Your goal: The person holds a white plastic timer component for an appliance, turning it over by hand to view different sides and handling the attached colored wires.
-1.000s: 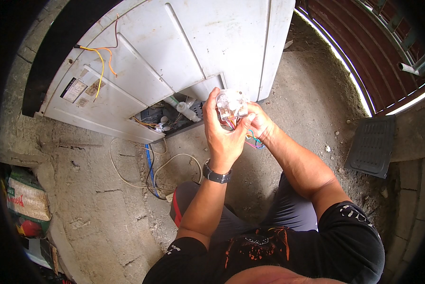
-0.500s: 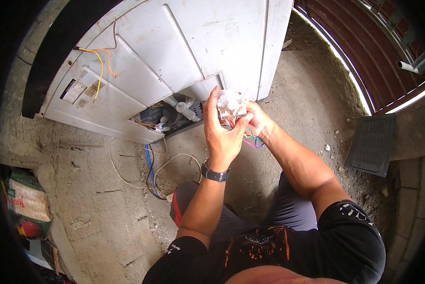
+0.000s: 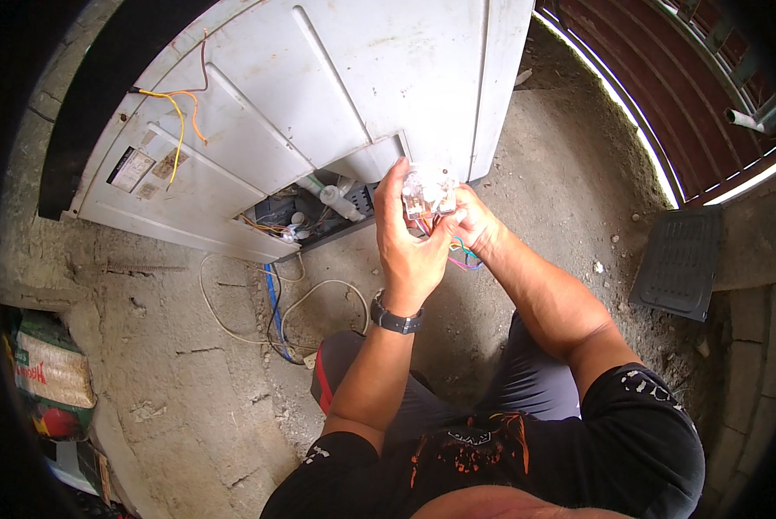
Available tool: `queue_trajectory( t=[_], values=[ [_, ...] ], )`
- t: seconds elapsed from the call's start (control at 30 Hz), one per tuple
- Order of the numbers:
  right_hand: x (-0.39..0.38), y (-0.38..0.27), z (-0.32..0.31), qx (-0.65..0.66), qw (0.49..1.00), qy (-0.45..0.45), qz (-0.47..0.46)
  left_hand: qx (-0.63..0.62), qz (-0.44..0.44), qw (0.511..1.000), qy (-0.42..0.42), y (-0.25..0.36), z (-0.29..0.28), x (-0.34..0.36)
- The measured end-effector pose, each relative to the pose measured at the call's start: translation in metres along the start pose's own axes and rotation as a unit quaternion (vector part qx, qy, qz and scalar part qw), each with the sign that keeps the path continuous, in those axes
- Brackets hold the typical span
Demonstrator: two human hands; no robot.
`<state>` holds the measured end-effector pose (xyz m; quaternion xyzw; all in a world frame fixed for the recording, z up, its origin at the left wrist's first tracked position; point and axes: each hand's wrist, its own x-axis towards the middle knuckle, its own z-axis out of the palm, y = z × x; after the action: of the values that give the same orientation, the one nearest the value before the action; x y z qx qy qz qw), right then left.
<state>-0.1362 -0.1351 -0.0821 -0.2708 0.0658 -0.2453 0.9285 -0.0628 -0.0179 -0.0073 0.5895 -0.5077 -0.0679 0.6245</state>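
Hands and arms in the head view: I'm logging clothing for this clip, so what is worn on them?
Both forearms are bare. The left hand has a dark wristwatch at the wrist. The right hand wears nothing visible. Black short sleeves cover the upper arms.

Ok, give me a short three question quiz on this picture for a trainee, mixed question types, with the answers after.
1. True or false: both hands hold the clear part up in front of the white appliance.
2. Which wrist wears the watch? A) left B) right C) neither
3. Fill in: coloured wires hang from the part, below the ____ hand.

Key
1. True. The left hand and the right hand both grip it.
2. A
3. right
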Motion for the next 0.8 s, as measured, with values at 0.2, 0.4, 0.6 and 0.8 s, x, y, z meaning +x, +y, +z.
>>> queue_trajectory(
  t=[0.2,0.4,0.6,0.8],
  values=[
    [-0.001,-0.001,0.001,-0.014,1.000,0.009,-0.003,-0.008,0.007,1.000,0.001,0.000,0.002,0.000],
    [0.000,-0.008,-0.003,-0.018,0.999,-0.038,0.005,-0.049,-0.006,0.999,-0.008,0.001,0.002,0.000],
    [-0.002,-0.009,0.004,-0.020,1.000,0.002,-0.009,-0.050,0.001,0.999,-0.010,0.000,0.003,-0.001],
    [-0.001,-0.011,0.003,-0.025,0.999,-0.022,-0.014,-0.076,-0.019,0.997,-0.014,0.001,0.003,-0.001]
  ],
)
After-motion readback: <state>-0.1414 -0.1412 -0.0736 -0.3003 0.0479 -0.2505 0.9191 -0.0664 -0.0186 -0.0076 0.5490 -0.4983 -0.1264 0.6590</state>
